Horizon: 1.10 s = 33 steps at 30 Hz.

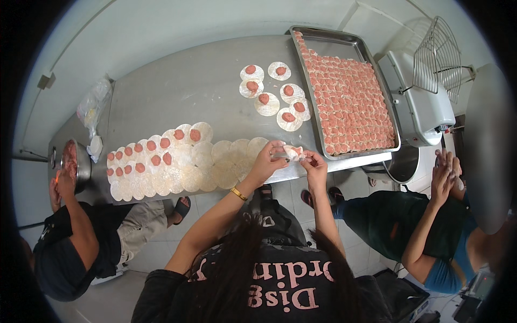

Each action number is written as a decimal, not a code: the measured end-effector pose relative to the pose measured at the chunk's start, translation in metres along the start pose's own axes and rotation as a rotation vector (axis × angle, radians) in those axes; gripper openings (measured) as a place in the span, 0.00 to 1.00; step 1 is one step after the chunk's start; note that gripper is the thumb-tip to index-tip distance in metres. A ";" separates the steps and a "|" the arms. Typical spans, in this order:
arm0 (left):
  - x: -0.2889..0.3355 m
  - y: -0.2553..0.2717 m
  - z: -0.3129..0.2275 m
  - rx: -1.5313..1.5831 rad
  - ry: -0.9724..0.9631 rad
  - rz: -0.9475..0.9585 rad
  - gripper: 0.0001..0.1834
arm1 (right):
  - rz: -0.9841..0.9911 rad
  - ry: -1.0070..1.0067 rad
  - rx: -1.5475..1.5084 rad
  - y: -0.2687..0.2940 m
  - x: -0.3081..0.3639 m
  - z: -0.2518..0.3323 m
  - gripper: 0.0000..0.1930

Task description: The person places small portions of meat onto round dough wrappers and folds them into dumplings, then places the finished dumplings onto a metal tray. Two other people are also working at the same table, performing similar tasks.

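Note:
Over the table's front edge, my left hand and my right hand pinch a partly folded dumpling between them. Pink filling shows through its pale wrapper. A small greyish strip lies by my left fingers, too small to name. Just beyond my hands, several round wrappers with filling lie loose. To the left, overlapping wrappers spread in rows, those at the far left topped with pink meat. A large metal tray at the right holds rows of formed dumplings.
A co-worker's hands are at a metal bowl of meat on the left. Another person's hands are raised at the right. A white machine with a wire guard stands beyond the tray. A plastic bag lies at the far left.

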<state>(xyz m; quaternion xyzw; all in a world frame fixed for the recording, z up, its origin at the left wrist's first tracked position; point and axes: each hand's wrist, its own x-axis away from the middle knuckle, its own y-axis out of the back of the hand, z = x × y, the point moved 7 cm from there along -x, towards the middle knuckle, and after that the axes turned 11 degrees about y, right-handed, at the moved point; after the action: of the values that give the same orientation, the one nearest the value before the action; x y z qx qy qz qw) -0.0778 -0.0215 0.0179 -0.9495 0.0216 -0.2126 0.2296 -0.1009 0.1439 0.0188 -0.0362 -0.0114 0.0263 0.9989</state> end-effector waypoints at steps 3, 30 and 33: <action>-0.001 -0.001 0.000 -0.151 -0.025 0.001 0.13 | 0.051 0.027 0.030 -0.001 -0.003 0.004 0.20; -0.015 -0.020 0.010 -0.741 -0.197 0.099 0.15 | 0.255 0.315 0.735 -0.009 0.009 0.018 0.15; -0.015 -0.023 0.005 -0.838 -0.240 0.091 0.16 | 0.224 0.355 0.739 -0.007 0.013 0.024 0.13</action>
<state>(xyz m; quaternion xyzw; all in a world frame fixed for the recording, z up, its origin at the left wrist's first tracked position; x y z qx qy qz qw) -0.0907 0.0029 0.0184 -0.9767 0.1210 -0.0631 -0.1655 -0.0877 0.1390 0.0435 0.3195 0.1751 0.1304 0.9221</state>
